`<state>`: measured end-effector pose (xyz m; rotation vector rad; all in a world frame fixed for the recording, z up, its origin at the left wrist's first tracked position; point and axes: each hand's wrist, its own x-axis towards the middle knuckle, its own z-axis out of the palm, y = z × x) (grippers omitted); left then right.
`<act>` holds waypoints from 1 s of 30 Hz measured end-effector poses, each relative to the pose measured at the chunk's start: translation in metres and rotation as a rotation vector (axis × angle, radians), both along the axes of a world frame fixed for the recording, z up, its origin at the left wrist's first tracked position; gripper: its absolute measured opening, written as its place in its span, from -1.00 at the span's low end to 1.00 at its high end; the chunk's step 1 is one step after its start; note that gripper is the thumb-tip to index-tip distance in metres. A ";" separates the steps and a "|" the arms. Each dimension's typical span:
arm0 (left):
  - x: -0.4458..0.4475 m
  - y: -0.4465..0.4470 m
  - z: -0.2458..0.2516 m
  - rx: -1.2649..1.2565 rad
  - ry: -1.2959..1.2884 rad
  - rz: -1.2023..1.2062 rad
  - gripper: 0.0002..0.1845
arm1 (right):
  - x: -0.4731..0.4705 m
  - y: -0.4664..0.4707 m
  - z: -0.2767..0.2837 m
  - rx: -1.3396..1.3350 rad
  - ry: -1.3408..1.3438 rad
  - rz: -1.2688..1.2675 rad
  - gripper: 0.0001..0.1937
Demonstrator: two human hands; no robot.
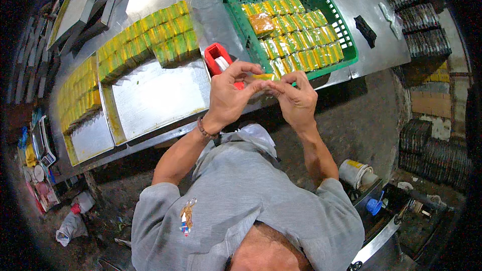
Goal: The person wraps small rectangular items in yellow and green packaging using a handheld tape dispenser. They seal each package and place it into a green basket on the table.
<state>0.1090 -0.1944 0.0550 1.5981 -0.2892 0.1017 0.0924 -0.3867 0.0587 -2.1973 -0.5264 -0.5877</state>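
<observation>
My left hand (232, 94) and my right hand (297, 99) meet near the table's front edge, fingertips pinching a small yellow-green packet (264, 76) in clear wrapping. Just behind my left hand stands a red tape dispenser (217, 57) with a roll in it. Beyond my right hand, a green plastic crate (244, 30) holds rows of glossy wrapped yellow-green packets (301, 39) and one orange-brown packet (261, 24). On the left, rows of yellow-green pieces (139, 39) stand on metal trays (158, 101).
Empty-looking metal frames (88, 11) lie at the table's back left. A black object (365, 31) rests right of the crate. Dark stacked trays (421, 22) stand at the right. A white bucket (354, 173) and a blue dipper (374, 206) are at lower right.
</observation>
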 end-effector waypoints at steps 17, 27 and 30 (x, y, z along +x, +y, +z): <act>-0.024 -0.062 -0.037 0.207 0.057 0.268 -0.91 | 0.041 -0.069 -0.032 0.515 0.932 0.317 -0.58; -0.077 -0.003 -0.064 -0.397 0.450 0.064 -0.61 | -0.001 0.010 -0.035 0.549 1.171 0.345 -0.72; -0.094 0.031 -0.073 -0.569 0.581 0.121 -0.64 | 0.004 0.037 -0.031 0.493 1.283 0.199 -0.63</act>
